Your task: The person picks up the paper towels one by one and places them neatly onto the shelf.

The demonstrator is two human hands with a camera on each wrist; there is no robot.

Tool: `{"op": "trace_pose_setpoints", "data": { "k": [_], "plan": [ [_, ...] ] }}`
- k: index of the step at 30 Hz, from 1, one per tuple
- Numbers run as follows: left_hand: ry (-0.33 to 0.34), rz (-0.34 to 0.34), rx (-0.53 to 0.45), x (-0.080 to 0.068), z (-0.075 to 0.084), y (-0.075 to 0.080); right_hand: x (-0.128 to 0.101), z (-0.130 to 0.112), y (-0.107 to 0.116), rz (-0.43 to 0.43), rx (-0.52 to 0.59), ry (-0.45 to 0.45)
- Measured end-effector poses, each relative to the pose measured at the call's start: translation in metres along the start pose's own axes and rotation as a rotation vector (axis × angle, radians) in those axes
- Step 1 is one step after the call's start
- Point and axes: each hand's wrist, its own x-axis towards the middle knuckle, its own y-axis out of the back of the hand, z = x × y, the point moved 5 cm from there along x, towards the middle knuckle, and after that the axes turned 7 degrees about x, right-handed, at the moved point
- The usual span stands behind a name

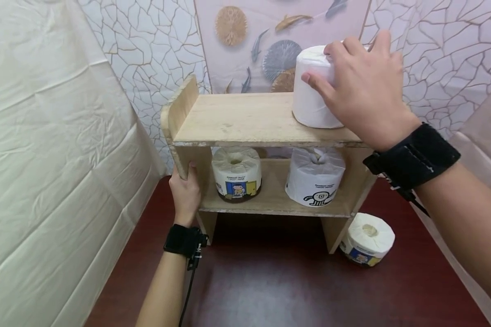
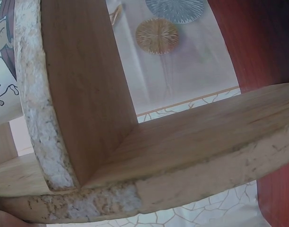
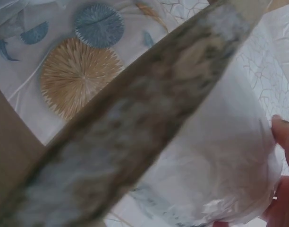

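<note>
A small wooden shelf unit [image 1: 245,120] stands on a dark red table [image 1: 270,281]. My right hand [image 1: 358,88] grips a white wrapped toilet roll [image 1: 311,97] standing at the right end of the top shelf; the right wrist view shows that roll [image 3: 229,161] behind the shelf's blurred edge, with a fingertip [image 3: 284,135] on it. My left hand [image 1: 185,190] holds the shelf's left side panel [image 1: 190,161] near the lower shelf. That panel and shelf board [image 2: 191,142] fill the left wrist view; the hand itself is hidden there.
Two wrapped rolls stand on the lower shelf, one with a blue and brown label [image 1: 236,175], one with a cartoon print [image 1: 315,177]. Another labelled roll [image 1: 368,238] lies on the table by the shelf's right leg. Cream sheeting [image 1: 45,159] hangs on the left.
</note>
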Motion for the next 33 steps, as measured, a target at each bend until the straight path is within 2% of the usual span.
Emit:
{"op": "trace_pose_setpoints", "data": {
  "k": [4, 9, 14, 17, 23, 27, 30, 33],
  "plan": [
    [-0.002, -0.004, -0.008, -0.001, 0.0, 0.0, -0.001, 0.007, 0.001, 0.033, 0.03, 0.018],
    [0.019, 0.002, 0.006, -0.002, 0.003, 0.0, 0.0, 0.017, 0.007, 0.088, 0.099, 0.093],
    [0.041, -0.011, -0.008, -0.006, 0.023, 0.001, 0.003, 0.029, 0.016, 0.164, 0.197, 0.205],
    [0.041, -0.013, -0.007, -0.008, 0.034, 0.003, 0.005, 0.036, 0.019, 0.172, 0.269, 0.252],
    [0.049, 0.021, 0.014, -0.004, 0.011, 0.002, 0.015, 0.046, 0.018, 0.021, 0.431, 0.271],
    [0.041, 0.013, 0.01, -0.002, 0.0, 0.0, 0.018, 0.053, 0.016, -0.093, 0.518, 0.289],
    [0.04, 0.007, -0.004, -0.003, 0.001, 0.0, 0.018, 0.06, 0.013, -0.152, 0.57, 0.271],
    [0.049, 0.005, -0.013, -0.005, 0.014, -0.001, 0.018, 0.067, 0.011, -0.184, 0.597, 0.25]
  ]
}}
